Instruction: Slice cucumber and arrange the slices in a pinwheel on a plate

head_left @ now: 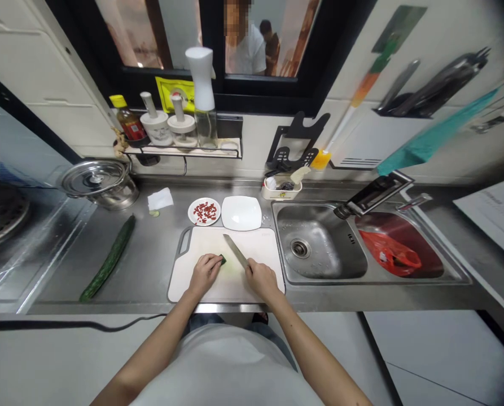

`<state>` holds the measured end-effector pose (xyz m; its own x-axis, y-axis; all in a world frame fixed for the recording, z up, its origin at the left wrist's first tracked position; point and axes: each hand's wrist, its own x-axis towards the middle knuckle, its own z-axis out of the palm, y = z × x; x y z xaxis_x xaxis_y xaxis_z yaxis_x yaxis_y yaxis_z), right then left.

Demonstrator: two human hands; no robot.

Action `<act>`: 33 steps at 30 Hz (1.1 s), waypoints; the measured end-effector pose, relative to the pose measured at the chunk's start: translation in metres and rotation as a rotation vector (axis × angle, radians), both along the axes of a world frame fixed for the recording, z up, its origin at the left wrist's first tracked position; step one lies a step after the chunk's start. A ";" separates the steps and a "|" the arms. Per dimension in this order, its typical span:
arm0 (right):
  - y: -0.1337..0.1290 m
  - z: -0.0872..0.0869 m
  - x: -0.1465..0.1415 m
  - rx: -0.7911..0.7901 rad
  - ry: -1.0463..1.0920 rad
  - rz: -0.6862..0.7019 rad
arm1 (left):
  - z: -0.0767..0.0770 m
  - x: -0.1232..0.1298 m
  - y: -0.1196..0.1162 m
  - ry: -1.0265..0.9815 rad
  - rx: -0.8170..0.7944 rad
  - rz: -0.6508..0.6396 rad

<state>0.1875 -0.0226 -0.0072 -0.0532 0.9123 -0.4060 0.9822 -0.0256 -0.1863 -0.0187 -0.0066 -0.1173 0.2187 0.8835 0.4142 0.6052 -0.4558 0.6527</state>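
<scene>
On the white cutting board (188, 285), my left hand (206, 273) is closed on a small dark green piece of cucumber (223, 259), of which only one end shows past the fingers. My right hand (262, 277) grips the handle of a kitchen knife (235, 250). Its blade points up and to the left over the board, apart from the cucumber piece. A faint green wet stain marks the board between the hands. Just behind the board stand a small plate (191, 215) with chopped red bits and a white square plate (241, 213).
A whole cucumber (110, 260) lies on the steel counter at left, near a lidded pot (120, 189) and a white tissue (160, 198). Right of the board is a double sink (319, 270) with a faucet (374, 194) and a red plastic bag (391, 254). Bottles fill a wall rack (184, 152).
</scene>
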 end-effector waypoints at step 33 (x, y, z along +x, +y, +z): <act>-0.016 0.017 -0.021 -0.073 -0.017 0.142 | 0.000 0.000 -0.005 0.076 0.094 -0.103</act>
<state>0.1661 -0.0387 0.0100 -0.1717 0.8640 -0.4734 0.9799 0.1005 -0.1720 -0.0189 -0.0120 -0.1175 0.3397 0.8128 0.4732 0.5982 -0.5749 0.5582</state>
